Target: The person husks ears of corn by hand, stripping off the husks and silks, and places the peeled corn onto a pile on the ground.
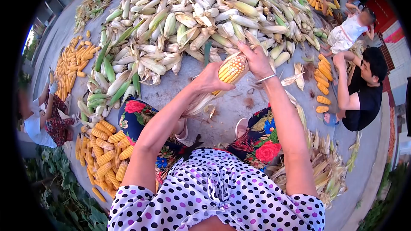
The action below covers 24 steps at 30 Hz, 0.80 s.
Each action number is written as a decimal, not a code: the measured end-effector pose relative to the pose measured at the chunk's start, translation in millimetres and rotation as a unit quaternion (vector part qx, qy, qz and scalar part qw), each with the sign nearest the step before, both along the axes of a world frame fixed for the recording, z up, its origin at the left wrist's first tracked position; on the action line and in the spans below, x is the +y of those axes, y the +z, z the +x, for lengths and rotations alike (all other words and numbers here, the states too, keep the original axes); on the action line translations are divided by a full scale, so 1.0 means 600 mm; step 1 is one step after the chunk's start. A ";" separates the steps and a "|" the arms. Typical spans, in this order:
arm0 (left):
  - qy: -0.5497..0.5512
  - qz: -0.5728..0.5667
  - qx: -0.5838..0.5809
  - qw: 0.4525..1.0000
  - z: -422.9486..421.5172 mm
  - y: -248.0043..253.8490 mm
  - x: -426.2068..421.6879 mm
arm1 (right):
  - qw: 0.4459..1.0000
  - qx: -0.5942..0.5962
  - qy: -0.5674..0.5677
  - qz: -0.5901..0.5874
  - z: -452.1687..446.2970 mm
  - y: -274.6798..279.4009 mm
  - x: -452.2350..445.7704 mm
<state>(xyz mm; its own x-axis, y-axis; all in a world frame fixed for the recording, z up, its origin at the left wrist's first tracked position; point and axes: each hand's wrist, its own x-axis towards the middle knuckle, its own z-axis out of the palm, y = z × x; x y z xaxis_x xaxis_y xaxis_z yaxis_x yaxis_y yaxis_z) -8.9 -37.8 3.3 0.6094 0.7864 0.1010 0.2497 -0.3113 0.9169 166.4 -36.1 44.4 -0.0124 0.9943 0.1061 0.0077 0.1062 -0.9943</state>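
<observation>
An ear of corn (232, 69) is between my two hands, its yellow kernels bare at the end and dry husk still around part of it. My left hand (214, 77) wraps round the ear from the left. On its other side, my right hand (256, 61), with a bracelet at the wrist, grips the pale husk (245, 72); the fingertips are partly hidden. Loose husk leaves hang below my left hand. Just beyond both hands lies a large heap of unhusked corn (192, 21).
Husked cobs (105, 156) are piled at my left, more cobs (72, 66) farther off. Stripped husks (321, 167) lie at my right. A person in black (366, 90) sits at the right near a row of cobs (322, 77); another person (43, 115) sits at the left.
</observation>
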 end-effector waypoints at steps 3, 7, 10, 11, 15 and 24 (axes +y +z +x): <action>-0.026 0.018 -0.039 0.999 -0.002 -0.002 0.003 | 0.990 -0.128 -0.052 0.034 0.003 -0.053 0.017; -0.044 0.030 0.017 0.998 0.000 0.004 0.004 | 0.942 -0.299 -0.098 0.114 0.002 -0.083 0.029; -0.048 -0.003 -0.016 0.999 0.003 -0.002 0.015 | 0.968 -0.193 -0.127 0.097 -0.001 -0.080 0.035; -0.035 0.028 0.011 0.999 -0.001 -0.004 0.018 | 0.982 -0.129 -0.125 0.058 0.005 -0.075 0.036; -0.028 0.028 -0.034 0.999 -0.030 -0.005 0.024 | 0.991 0.000 -0.118 0.071 0.000 -0.065 0.039; -0.072 -0.611 -0.346 0.709 -0.009 -0.059 0.022 | 0.998 -0.033 -0.059 0.006 -0.046 -0.075 0.019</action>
<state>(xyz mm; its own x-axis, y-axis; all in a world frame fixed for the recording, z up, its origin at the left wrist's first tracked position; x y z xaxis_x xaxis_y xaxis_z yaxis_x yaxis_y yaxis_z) -14.4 -24.7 -32.1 0.8294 0.4792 -0.2872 -0.3446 0.8434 0.4122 139.0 -24.6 -0.7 0.0970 0.9880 0.1199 0.0854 0.1118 -0.9901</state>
